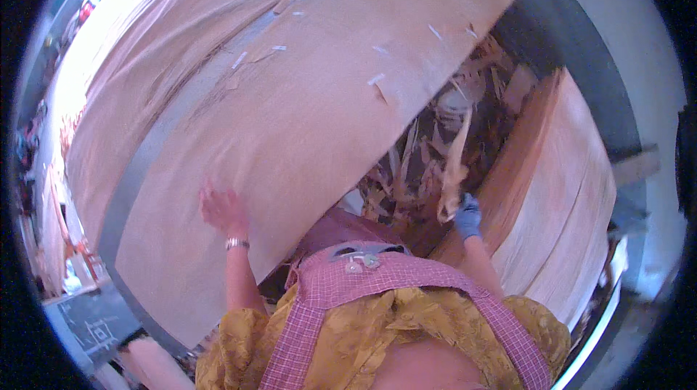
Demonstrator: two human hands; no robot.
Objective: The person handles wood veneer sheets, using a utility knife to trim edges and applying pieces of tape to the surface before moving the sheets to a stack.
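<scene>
A large, thin sheet of pale wood veneer (312,114) lies in front of me, with several short white tape strips (375,79) on its far part. My bare left hand (223,210) rests on its near left area, fingers spread and flat. On the right, my right hand (468,217) wears a blue-grey glove and is closed on a ragged, narrow veneer strip (455,168). That strip hangs above the gap beside the sheet and is slightly blurred. The glove's fingertips are partly hidden behind it.
Torn veneer scraps (417,154) litter the gap between the sheet and a thick veneer stack (555,194) on my right. More wavy sheets (138,70) lie beyond a grey strip at the left. A dark box-like panel (94,328) stands at the lower left.
</scene>
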